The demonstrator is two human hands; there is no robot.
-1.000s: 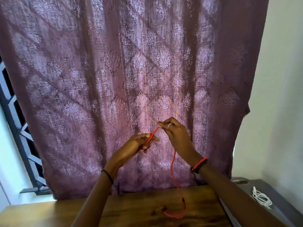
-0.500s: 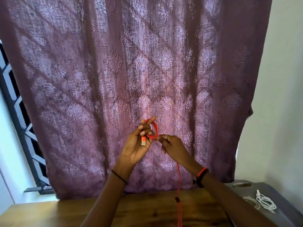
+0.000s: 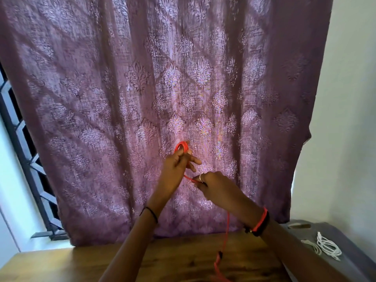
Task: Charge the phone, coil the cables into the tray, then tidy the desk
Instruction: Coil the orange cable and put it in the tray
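Before a purple curtain [image 3: 142,98], over the wooden desk [image 3: 183,259], both hands pinch a red cable [image 3: 225,231]

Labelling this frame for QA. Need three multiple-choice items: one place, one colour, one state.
1. Where do the white cables lie?
A. on the grey surface at right
B. on the wooden desk
C. in the left hand

2. What colour is the cable being coiled?
A. white
B. red
C. black

3. How is the red cable held?
A. looped in the left hand, fed by the right hand
B. lying loose
C. gripped by the right hand only

Answers: 1 A, they rest on grey; 2 B, the loops show red; 3 A, both hands grip it.
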